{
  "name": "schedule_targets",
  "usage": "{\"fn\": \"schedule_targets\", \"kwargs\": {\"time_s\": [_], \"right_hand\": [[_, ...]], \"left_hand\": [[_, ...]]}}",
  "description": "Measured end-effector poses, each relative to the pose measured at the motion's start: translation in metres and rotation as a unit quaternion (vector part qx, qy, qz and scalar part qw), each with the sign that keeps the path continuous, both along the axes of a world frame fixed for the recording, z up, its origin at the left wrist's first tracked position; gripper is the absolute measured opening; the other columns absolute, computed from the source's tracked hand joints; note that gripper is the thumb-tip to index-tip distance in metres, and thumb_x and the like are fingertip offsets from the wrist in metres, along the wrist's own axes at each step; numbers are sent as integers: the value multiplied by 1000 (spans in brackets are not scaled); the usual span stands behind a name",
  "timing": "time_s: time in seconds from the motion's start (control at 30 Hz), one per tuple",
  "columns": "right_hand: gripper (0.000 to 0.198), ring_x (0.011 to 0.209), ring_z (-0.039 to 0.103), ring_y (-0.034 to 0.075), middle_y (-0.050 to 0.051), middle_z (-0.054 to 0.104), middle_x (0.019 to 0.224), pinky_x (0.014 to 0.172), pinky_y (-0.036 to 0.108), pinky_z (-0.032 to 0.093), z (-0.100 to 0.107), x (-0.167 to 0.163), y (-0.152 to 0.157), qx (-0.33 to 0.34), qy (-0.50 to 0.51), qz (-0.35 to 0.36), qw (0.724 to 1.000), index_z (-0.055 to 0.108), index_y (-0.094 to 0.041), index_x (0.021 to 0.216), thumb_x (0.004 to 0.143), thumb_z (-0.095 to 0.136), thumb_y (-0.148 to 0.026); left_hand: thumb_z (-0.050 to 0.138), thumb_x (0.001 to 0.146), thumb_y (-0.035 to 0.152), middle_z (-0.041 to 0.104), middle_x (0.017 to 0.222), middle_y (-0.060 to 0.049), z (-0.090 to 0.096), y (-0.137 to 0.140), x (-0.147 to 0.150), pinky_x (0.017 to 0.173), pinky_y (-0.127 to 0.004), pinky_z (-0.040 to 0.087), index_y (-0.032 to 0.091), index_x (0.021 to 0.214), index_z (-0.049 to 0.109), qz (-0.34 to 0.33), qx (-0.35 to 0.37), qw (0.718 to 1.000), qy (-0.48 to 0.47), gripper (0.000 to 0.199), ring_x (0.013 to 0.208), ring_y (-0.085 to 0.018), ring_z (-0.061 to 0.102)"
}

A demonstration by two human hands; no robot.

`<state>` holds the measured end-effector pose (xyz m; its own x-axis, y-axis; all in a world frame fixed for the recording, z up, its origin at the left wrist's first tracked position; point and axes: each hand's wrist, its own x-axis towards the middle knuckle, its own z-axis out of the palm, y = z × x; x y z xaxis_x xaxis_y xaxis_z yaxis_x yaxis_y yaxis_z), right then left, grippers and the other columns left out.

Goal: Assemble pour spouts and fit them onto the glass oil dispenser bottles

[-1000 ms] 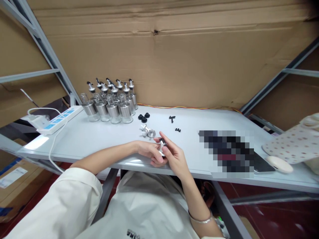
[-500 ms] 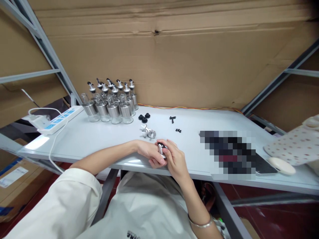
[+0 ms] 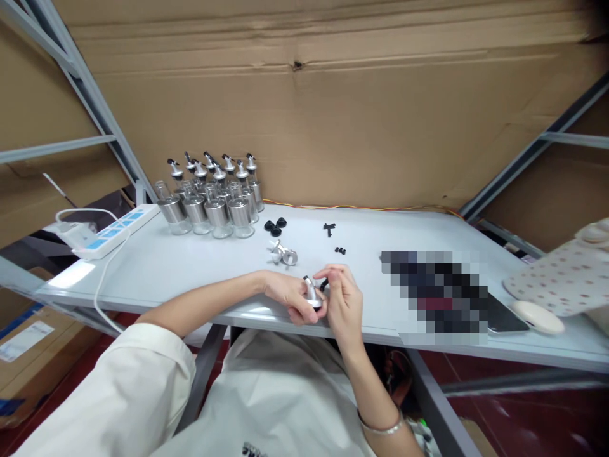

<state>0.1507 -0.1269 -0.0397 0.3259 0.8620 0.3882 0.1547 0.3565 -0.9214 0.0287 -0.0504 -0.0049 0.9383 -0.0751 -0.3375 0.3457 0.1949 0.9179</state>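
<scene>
My left hand [image 3: 291, 297] is closed around a silver pour spout [image 3: 311, 293], held upright with a black tip on top and a dark base. Close to its right, my right hand [image 3: 343, 298] pinches a small black lever-like piece [image 3: 324, 285], apart from the spout. Beyond my hands lie loose silver spouts [image 3: 285, 254]. Black ribbed stoppers [image 3: 276, 227] sit in a small group behind those. To the right on the table are black T-shaped or crossed levers [image 3: 329, 229] and several tiny black caps [image 3: 340, 251].
Several glass-and-steel bottles [image 3: 219, 216] stand at the back left, some topped with spouts. A power strip [image 3: 117, 231] with a white cable is at the left edge. Right of my hands lie a blurred dark object [image 3: 438, 292], a phone [image 3: 507, 317] and a white oval item [image 3: 537, 316].
My right hand has drawn back to the right from the spout, with the black piece in its fingers. The spout now shows more fully in my left hand.
</scene>
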Motion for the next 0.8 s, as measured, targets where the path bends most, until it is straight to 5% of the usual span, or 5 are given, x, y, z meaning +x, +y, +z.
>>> {"fn": "schedule_targets", "kwargs": {"time_s": [0.1,0.23,0.4,0.57,0.8], "right_hand": [[35,61,47,14,2,53,70,60,28,39,10,7,2,-3,-28,-36,999,63,-21,71,89,44,-44],[23,60,48,14,0,55,63,60,27,37,58,24,17,21,-115,19,993,64,-21,73,85,51,-35],[20,54,46,12,-1,56,55,59,26,34,102,53,88,47,-250,-6,967,65,-18,67,80,54,-27],[22,65,55,16,6,65,64,66,27,38,63,83,159,-141,-378,-110,908,68,-13,69,79,49,-16],[25,78,62,19,11,71,79,72,26,42,24,104,176,-229,-409,-96,878,72,-11,82,81,48,-16]], "left_hand": [[79,61,40,40,45,7,1,1,1,45,-23,30,17,70,52,-13,-13,1000,8,36,42,-8,35],[78,63,41,40,45,7,1,1,0,46,-23,30,17,69,52,-18,-22,1000,0,36,43,-7,35],[77,65,37,44,51,5,-1,0,-1,48,-24,30,16,71,53,-2,-37,999,-18,32,44,-7,35],[75,68,36,42,51,5,-7,2,-1,50,-23,29,16,71,51,66,-60,995,-55,32,46,-8,37],[74,68,35,38,53,5,-10,6,0,52,-23,27,15,70,49,122,-88,986,-76,32,48,-7,35]]}}
